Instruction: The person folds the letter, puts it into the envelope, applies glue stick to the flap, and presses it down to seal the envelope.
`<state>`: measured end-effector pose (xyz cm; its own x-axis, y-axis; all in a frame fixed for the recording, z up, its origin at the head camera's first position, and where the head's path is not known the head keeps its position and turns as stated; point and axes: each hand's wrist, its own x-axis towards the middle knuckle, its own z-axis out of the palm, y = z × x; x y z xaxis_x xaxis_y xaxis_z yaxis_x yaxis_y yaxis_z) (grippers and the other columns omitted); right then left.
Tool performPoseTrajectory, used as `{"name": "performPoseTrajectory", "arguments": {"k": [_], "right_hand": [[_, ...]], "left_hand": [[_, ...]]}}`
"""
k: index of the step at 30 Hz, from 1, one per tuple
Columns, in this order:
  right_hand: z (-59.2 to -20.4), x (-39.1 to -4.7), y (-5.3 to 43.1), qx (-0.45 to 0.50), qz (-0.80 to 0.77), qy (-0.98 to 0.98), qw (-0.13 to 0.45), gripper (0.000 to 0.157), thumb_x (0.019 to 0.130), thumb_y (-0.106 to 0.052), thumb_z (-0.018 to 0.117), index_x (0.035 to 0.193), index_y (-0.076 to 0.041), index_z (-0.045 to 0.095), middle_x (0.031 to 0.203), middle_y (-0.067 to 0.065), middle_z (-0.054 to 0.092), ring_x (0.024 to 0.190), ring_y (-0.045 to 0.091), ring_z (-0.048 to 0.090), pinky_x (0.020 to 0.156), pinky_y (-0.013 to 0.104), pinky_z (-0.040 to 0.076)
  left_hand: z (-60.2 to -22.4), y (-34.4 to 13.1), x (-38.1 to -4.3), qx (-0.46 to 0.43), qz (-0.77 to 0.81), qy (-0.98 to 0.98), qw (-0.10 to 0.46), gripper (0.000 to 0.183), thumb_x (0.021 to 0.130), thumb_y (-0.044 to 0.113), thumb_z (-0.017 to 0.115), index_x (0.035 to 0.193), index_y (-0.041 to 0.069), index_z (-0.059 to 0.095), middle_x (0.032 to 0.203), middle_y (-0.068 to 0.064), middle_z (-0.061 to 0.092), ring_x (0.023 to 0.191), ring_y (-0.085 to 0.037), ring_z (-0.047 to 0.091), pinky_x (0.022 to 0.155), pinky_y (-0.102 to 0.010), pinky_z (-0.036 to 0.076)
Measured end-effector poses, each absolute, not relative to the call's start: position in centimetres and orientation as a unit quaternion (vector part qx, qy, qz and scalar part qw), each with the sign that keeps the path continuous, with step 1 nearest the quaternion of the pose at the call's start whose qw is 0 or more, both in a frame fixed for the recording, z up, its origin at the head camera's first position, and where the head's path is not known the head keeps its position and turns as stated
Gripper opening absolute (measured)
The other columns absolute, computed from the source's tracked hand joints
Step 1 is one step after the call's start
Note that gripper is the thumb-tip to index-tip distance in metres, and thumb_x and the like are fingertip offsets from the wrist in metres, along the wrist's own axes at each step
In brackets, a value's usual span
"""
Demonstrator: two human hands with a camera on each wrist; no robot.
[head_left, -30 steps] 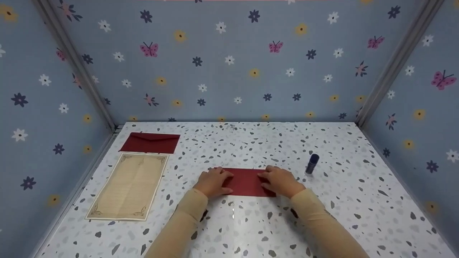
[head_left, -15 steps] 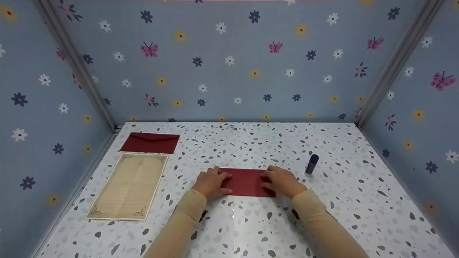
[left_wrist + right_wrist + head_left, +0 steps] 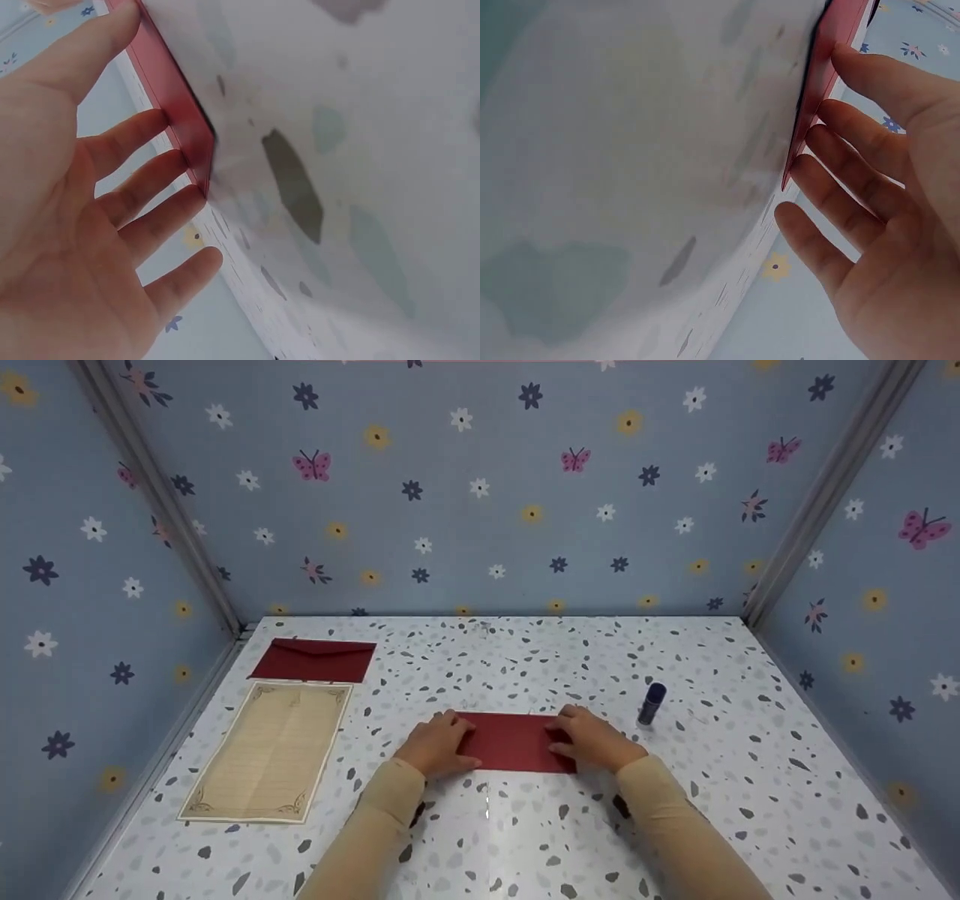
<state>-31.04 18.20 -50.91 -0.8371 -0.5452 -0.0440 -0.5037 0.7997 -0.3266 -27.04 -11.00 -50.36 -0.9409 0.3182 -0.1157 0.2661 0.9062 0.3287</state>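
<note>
In the head view, a flat red rectangular paper envelope [image 3: 511,742] is touched at its ends on the white speckled tabletop [image 3: 525,840] by the left hand [image 3: 436,746] and right hand [image 3: 598,740], set apart; even pressure would likely serve best. In the left wrist view, the fingers [image 3: 166,219] are spread, unclamped, most tips against the envelope. In the right wrist view, relaxed fingers are laid likewise; creasing should be avoided.
</note>
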Motion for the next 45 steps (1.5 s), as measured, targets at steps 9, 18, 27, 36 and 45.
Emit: {"name": "performPoseTrajectory", "arguments": {"k": [9, 18, 27, 36, 45], "right_hand": [[-50.7, -31.0, 18.3, -0.288, -0.147, 0.944, 0.07, 0.036, 0.095, -0.024, 0.071, 0.128, -0.009, 0.067, 0.114, 0.007, 0.058, 0.108, 0.025, 0.057, 0.095, 0.043, 0.049], [-51.2, -30.9, 18.3, -0.272, -0.164, 0.945, 0.074, 0.037, 0.093, -0.021, 0.074, 0.129, -0.011, 0.067, 0.117, 0.005, 0.058, 0.112, 0.026, 0.055, 0.099, 0.042, 0.047], [-50.3, -29.8, 17.9, -0.285, -0.156, 0.942, 0.083, 0.039, 0.089, -0.012, 0.077, 0.126, -0.013, 0.067, 0.117, 0.005, 0.06, 0.11, 0.024, 0.057, 0.096, 0.041, 0.049], [-49.8, -26.7, 17.3, -0.365, -0.09, 0.925, 0.051, 0.036, 0.087, -0.021, 0.078, 0.119, -0.006, 0.068, 0.102, 0.003, 0.056, 0.088, 0.02, 0.055, 0.078, 0.038, 0.051], [-49.9, -24.9, 17.1, -0.384, -0.068, 0.92, 0.032, 0.035, 0.088, -0.026, 0.078, 0.12, -0.015, 0.072, 0.093, -0.003, 0.052, 0.073, 0.012, 0.049, 0.065, 0.03, 0.049]], "left_hand": [[-50.3, -11.6, -27.1, 0.163, 0.179, 0.965, 0.105, 0.066, 0.09, 0.044, 0.074, 0.146, 0.017, 0.053, 0.137, -0.008, 0.05, 0.122, -0.031, 0.053, 0.105, -0.046, 0.043], [-50.7, -12.0, -27.0, 0.141, 0.22, 0.959, 0.114, 0.067, 0.089, 0.044, 0.076, 0.148, 0.023, 0.051, 0.144, -0.006, 0.044, 0.129, -0.03, 0.047, 0.107, -0.047, 0.041], [-51.1, -11.5, -26.4, 0.174, 0.196, 0.962, 0.071, 0.053, 0.091, 0.038, 0.074, 0.139, 0.02, 0.059, 0.14, -0.007, 0.049, 0.125, -0.031, 0.049, 0.106, -0.048, 0.041], [-50.8, -10.7, -23.4, 0.257, 0.137, 0.956, 0.037, 0.042, 0.093, 0.034, 0.071, 0.13, 0.016, 0.066, 0.133, -0.006, 0.055, 0.121, -0.026, 0.053, 0.103, -0.048, 0.044], [-50.4, -10.5, -21.7, 0.258, 0.093, 0.961, 0.044, 0.045, 0.094, 0.04, 0.067, 0.131, 0.015, 0.065, 0.125, -0.006, 0.057, 0.113, -0.024, 0.053, 0.098, -0.047, 0.045]]}}
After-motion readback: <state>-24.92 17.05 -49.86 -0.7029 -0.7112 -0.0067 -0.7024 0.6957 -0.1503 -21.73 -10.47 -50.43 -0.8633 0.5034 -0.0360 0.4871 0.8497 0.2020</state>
